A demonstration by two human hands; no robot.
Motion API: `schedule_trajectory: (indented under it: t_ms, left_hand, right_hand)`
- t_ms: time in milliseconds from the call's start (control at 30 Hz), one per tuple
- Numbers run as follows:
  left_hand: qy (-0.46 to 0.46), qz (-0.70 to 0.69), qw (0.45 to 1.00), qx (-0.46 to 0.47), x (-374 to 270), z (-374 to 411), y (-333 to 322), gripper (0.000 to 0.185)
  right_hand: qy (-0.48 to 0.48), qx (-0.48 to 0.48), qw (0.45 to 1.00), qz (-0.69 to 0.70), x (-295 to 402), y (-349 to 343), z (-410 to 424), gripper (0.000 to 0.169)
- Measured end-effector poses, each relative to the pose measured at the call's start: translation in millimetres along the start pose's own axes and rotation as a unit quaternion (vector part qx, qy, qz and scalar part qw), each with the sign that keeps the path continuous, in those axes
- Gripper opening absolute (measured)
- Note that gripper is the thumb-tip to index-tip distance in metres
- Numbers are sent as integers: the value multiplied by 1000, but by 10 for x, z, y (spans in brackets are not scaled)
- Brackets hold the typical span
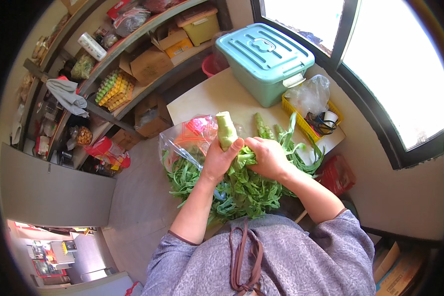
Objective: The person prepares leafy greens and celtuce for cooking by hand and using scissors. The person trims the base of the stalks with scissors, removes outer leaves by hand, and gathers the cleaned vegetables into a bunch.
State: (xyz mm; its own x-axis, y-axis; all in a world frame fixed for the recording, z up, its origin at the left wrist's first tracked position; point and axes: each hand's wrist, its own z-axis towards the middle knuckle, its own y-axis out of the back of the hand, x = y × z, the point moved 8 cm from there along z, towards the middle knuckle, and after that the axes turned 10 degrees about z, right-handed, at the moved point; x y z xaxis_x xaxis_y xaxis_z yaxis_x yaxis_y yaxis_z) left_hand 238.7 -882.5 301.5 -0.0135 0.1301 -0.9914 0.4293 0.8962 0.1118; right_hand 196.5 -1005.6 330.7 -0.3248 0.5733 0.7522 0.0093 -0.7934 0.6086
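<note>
My left hand (pixel 219 161) is wrapped around a thick, pale-green celtuce stem (pixel 225 127), its cut end pointing up and away from me. My right hand (pixel 268 157) grips leaves and stalks of the same celtuce just beside the left thumb. Below both hands hangs a mass of green celtuce leaves (pixel 255 192). Another celtuce stem (pixel 261 124) lies on the table beyond my right hand, with long leaves (pixel 290 138) near it. To the left, a clear plastic bag with red print (pixel 187 138) rests over more leaves (pixel 181 175).
A lidded teal storage box (pixel 264 51) stands on the table (pixel 203 92). Beside it, a yellow basket (pixel 307 125) holds a plastic bag, a cup and a black cord. Shelves (pixel 148 88) with egg trays (pixel 114 90) and cartons line the left; a window (pixel 396 66) is at right.
</note>
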Motion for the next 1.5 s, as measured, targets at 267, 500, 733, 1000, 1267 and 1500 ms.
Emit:
schedule_trajectory:
  t_ms: [267, 500, 733, 1000, 1267, 1500]
  left_hand:
    - [4, -84, 996, 32, -189, -278, 175, 46]
    - [-111, -168, 979, 24, -182, -188, 251, 62]
    - [-46, -37, 983, -176, -25, -294, 366, 52]
    - [10, -54, 986, -157, -48, -283, 349, 43]
    - [-7, -112, 992, -51, 18, -135, 361, 31]
    - [19, -258, 965, 42, -13, -141, 172, 31]
  right_hand:
    - [-163, -61, 980, 93, -685, -34, -39, 32]
    - [-247, 124, 700, 659, -126, -625, -196, 55]
    - [-145, 117, 879, 439, 78, -672, -153, 55]
    - [-127, 109, 935, 312, 60, -687, -101, 45]
    - [-32, 30, 985, 169, 48, -552, 3, 40]
    - [-142, 119, 863, 470, -367, -668, -73, 43]
